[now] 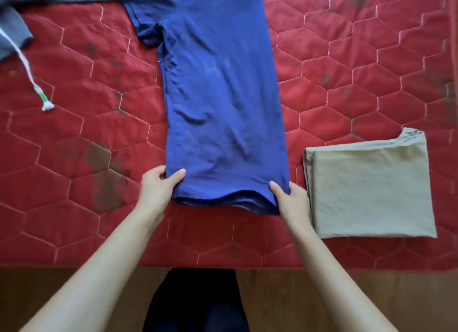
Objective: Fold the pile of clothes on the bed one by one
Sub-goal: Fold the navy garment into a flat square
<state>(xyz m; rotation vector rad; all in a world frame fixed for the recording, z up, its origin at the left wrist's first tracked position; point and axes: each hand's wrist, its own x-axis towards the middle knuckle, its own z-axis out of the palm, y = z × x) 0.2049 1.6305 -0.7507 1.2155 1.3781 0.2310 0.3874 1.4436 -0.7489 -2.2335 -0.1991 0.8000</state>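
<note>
A blue T-shirt (218, 91) lies lengthwise on the red quilted bed (81, 138), folded into a long narrow strip, with one sleeve sticking out at the upper left. My left hand (158, 185) pinches the hem's left corner, thumb on top of the cloth. At the hem's right corner my right hand (288, 195) pinches the cloth the same way. A folded beige garment (369, 190) lies flat to the right of the shirt.
A grey garment (14, 31) with a white drawstring (37, 84) lies at the bed's upper left. The bed's near edge runs above a wooden floor (371, 299). My dark-clothed legs (198, 304) stand at that edge.
</note>
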